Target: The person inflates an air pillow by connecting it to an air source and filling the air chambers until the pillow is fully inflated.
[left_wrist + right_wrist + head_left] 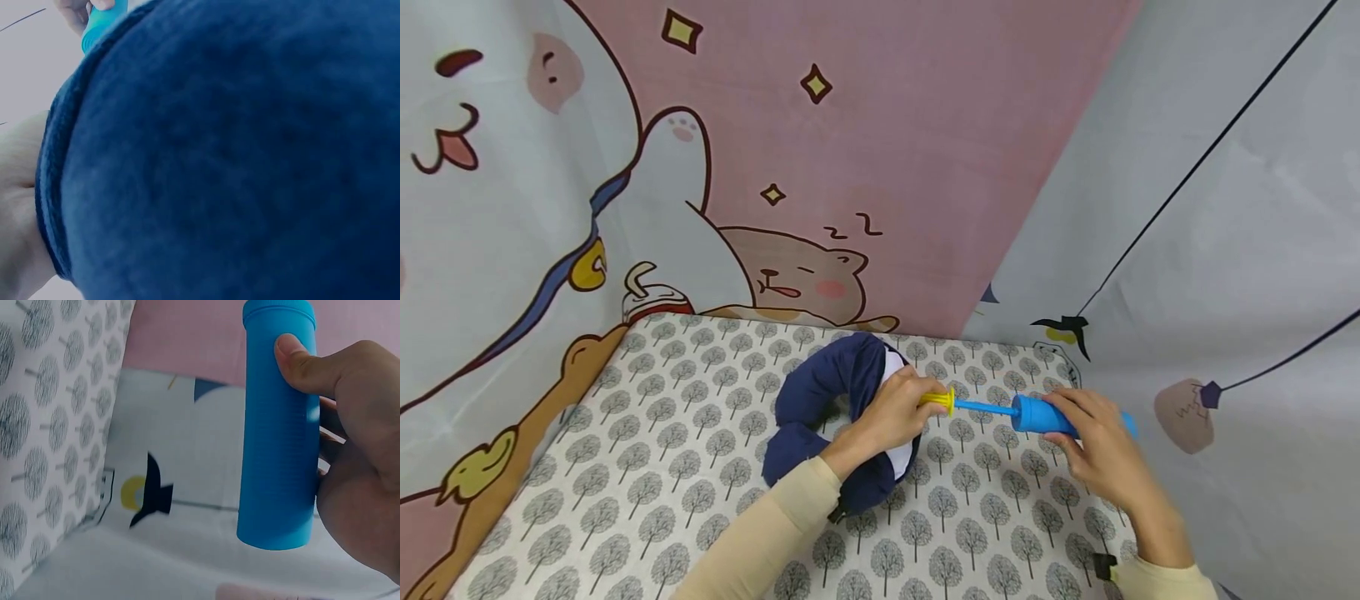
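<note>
A blue hand pump (pixel 1033 414) is held roughly level between both hands in the head view. My left hand (pixel 891 412) grips its yellow end piece (pixel 934 400), from which a thin blue rod (pixel 985 407) runs into the blue barrel. My right hand (pixel 1097 446) wraps round that barrel; the right wrist view has the thumb lying along the ribbed barrel (pixel 278 444). Below my left hand and forearm lies a navy U-shaped neck pillow (pixel 816 387) with a white patch (pixel 898 460). Its dark fabric (pixel 231 156) fills most of the left wrist view.
A cloth printed with grey trees (pixel 700 462) covers the table. Behind it hangs a pink curtain (pixel 940 167) with cartoon animals, and a pale curtain (pixel 1240 275) hangs to the right. A small black item (pixel 1103 567) sits by my right sleeve.
</note>
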`<state>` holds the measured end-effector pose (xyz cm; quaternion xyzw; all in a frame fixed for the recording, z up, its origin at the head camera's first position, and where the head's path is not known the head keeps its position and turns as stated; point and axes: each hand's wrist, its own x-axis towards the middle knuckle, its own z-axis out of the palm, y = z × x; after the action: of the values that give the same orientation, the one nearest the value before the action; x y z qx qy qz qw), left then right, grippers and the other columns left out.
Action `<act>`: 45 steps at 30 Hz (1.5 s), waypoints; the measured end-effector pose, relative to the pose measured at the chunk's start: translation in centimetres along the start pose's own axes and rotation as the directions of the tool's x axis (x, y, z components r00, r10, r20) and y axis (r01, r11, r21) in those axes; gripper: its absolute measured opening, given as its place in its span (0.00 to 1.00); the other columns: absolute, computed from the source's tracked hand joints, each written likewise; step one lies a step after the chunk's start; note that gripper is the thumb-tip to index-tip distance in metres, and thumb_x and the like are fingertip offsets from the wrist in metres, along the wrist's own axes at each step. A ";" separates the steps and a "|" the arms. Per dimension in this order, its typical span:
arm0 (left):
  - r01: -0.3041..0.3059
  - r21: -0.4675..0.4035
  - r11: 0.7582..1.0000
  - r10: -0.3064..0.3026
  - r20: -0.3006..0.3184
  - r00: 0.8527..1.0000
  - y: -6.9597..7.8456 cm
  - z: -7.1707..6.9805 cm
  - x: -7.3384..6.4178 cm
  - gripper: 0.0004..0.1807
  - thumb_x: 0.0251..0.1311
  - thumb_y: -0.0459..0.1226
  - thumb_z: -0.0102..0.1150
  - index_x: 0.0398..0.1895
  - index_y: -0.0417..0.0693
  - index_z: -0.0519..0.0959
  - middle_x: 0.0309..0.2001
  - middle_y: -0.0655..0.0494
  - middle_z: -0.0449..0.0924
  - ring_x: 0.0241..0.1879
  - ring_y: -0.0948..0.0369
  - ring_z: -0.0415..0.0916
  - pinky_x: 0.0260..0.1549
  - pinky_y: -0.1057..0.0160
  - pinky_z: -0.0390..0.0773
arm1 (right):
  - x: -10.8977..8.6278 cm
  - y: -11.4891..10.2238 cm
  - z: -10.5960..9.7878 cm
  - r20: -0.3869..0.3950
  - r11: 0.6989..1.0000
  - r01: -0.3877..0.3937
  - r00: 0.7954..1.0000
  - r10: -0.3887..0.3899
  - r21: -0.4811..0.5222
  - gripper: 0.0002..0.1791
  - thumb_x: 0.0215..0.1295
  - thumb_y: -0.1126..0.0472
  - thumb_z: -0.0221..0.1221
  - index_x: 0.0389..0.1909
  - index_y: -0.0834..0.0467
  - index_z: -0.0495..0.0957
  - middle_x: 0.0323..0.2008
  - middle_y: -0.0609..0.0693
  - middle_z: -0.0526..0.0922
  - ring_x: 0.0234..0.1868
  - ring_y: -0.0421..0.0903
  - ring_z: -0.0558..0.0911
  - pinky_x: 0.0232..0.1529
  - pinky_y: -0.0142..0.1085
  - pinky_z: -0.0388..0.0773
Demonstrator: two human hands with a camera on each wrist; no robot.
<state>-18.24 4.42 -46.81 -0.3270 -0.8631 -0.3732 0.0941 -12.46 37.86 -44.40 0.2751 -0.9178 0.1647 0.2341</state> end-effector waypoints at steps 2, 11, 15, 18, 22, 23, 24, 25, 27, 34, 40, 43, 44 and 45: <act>-0.001 0.000 1.000 0.001 0.006 1.000 0.0 0.1 0.0 0.13 0.75 0.38 0.73 0.55 0.43 0.93 0.51 0.49 0.97 0.41 0.57 0.79 0.42 0.67 0.81 | -0.6 0.5 -0.5 0.010 1.000 -0.029 1.000 0.029 0.002 0.36 0.49 0.76 0.82 0.63 0.69 0.84 0.60 0.69 0.86 0.60 0.72 0.81 0.61 0.67 0.71; 0.000 -0.005 1.000 0.000 0.024 1.000 0.0 0.3 0.0 0.13 0.75 0.39 0.73 0.57 0.43 0.92 0.51 0.49 0.97 0.41 0.57 0.79 0.42 0.67 0.81 | -1.5 1.4 -1.4 0.021 0.997 -0.079 0.997 0.079 -0.011 0.35 0.53 0.76 0.80 0.65 0.69 0.84 0.62 0.70 0.86 0.62 0.72 0.80 0.63 0.67 0.69; 0.006 -0.023 1.000 -0.005 0.033 0.999 0.1 0.4 0.2 0.13 0.75 0.38 0.72 0.57 0.42 0.92 0.50 0.49 0.97 0.39 0.59 0.75 0.39 0.69 0.77 | -0.5 0.5 -0.9 -0.004 0.999 -0.024 1.000 0.024 -0.032 0.34 0.51 0.76 0.80 0.62 0.71 0.84 0.59 0.71 0.87 0.59 0.73 0.81 0.61 0.69 0.71; 0.017 -0.031 0.999 -0.016 0.039 0.999 0.2 0.4 0.2 0.12 0.76 0.37 0.72 0.56 0.41 0.92 0.49 0.49 0.97 0.38 0.60 0.73 0.38 0.71 0.75 | 0.0 -0.3 -0.3 -0.009 0.999 -0.015 1.000 0.015 -0.037 0.32 0.53 0.74 0.80 0.62 0.71 0.84 0.59 0.71 0.88 0.59 0.72 0.82 0.61 0.69 0.71; 0.024 -0.032 0.999 -0.023 0.037 0.999 0.4 0.5 0.1 0.12 0.75 0.38 0.73 0.55 0.42 0.92 0.48 0.49 0.97 0.38 0.61 0.72 0.38 0.72 0.76 | 0.5 -1.4 0.4 -0.008 0.999 -0.019 1.000 0.019 -0.033 0.31 0.55 0.74 0.80 0.62 0.71 0.85 0.60 0.70 0.89 0.60 0.72 0.82 0.62 0.69 0.72; 0.025 -0.032 0.999 -0.024 0.035 0.999 0.4 0.6 0.1 0.12 0.75 0.38 0.73 0.55 0.42 0.92 0.48 0.50 0.97 0.38 0.61 0.72 0.38 0.72 0.76 | 0.7 -1.6 0.6 -0.008 0.999 -0.019 1.000 0.019 -0.033 0.31 0.55 0.74 0.80 0.62 0.71 0.85 0.60 0.70 0.89 0.61 0.72 0.83 0.62 0.69 0.72; 0.027 -0.033 0.999 -0.026 0.032 0.999 0.4 0.6 0.1 0.12 0.75 0.38 0.73 0.55 0.42 0.92 0.48 0.50 0.97 0.38 0.61 0.73 0.38 0.72 0.76 | 0.9 -1.9 0.8 -0.009 0.999 -0.019 1.000 0.018 -0.035 0.31 0.56 0.74 0.80 0.62 0.71 0.85 0.60 0.70 0.89 0.61 0.72 0.83 0.63 0.70 0.72; 0.030 -0.036 0.999 -0.029 0.030 0.999 0.4 0.6 0.1 0.12 0.75 0.38 0.73 0.55 0.42 0.93 0.48 0.50 0.97 0.39 0.61 0.73 0.38 0.71 0.75 | 1.1 -2.1 1.0 -0.010 0.999 -0.017 1.000 0.017 -0.037 0.31 0.55 0.74 0.80 0.62 0.70 0.85 0.59 0.69 0.89 0.61 0.72 0.83 0.63 0.70 0.72; 0.032 -0.037 0.999 -0.031 0.027 0.999 0.3 0.7 0.2 0.12 0.75 0.38 0.73 0.55 0.42 0.92 0.48 0.50 0.96 0.39 0.61 0.73 0.39 0.72 0.76 | 1.4 -2.5 1.5 -0.013 0.999 -0.011 1.000 0.010 -0.044 0.31 0.55 0.74 0.81 0.62 0.70 0.85 0.59 0.69 0.90 0.61 0.72 0.83 0.63 0.70 0.73; -0.013 -0.031 0.999 0.013 0.008 1.000 -0.2 1.1 0.4 0.12 0.75 0.38 0.72 0.55 0.42 0.92 0.48 0.49 0.97 0.38 0.60 0.73 0.39 0.68 0.81 | 2.3 -3.7 2.9 -0.031 0.998 0.011 0.999 -0.013 -0.063 0.31 0.54 0.73 0.81 0.61 0.70 0.86 0.58 0.68 0.90 0.60 0.72 0.84 0.65 0.70 0.74; -0.059 -0.018 0.998 0.059 -0.030 0.998 -1.0 1.9 0.4 0.12 0.76 0.39 0.72 0.55 0.42 0.92 0.47 0.49 0.97 0.36 0.62 0.72 0.40 0.68 0.81 | 3.0 -4.6 3.9 -0.033 0.998 0.034 0.999 -0.036 -0.060 0.30 0.56 0.73 0.81 0.61 0.70 0.86 0.58 0.68 0.90 0.58 0.71 0.85 0.61 0.69 0.77; -0.049 -0.016 0.999 0.049 -0.016 0.999 -0.9 1.8 0.2 0.12 0.76 0.38 0.72 0.55 0.42 0.92 0.47 0.48 0.96 0.36 0.60 0.73 0.37 0.69 0.79 | 3.3 -4.9 4.4 -0.036 0.997 0.045 0.998 -0.047 -0.055 0.30 0.55 0.73 0.81 0.61 0.70 0.86 0.57 0.67 0.90 0.58 0.71 0.85 0.60 0.68 0.78; -0.043 -0.017 0.999 0.043 -0.010 0.999 -0.8 1.8 0.2 0.12 0.76 0.38 0.72 0.56 0.42 0.92 0.48 0.48 0.96 0.37 0.60 0.74 0.38 0.69 0.79 | 3.3 -5.1 4.6 -0.038 0.998 0.047 0.998 -0.049 -0.052 0.30 0.55 0.73 0.81 0.60 0.70 0.86 0.56 0.67 0.90 0.57 0.70 0.85 0.60 0.68 0.78; -0.039 -0.017 0.999 0.039 -0.002 0.999 -0.7 1.7 0.2 0.12 0.76 0.38 0.72 0.56 0.42 0.92 0.48 0.48 0.96 0.37 0.59 0.74 0.38 0.68 0.79 | 3.4 -5.2 4.8 -0.040 0.998 0.048 0.998 -0.050 -0.049 0.30 0.54 0.73 0.82 0.60 0.70 0.86 0.56 0.67 0.90 0.57 0.70 0.85 0.60 0.68 0.79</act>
<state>-18.70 5.35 -48.35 -0.3441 -0.8533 -0.3790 0.0994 -13.57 30.26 -45.71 0.2884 -0.9095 0.1423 0.2634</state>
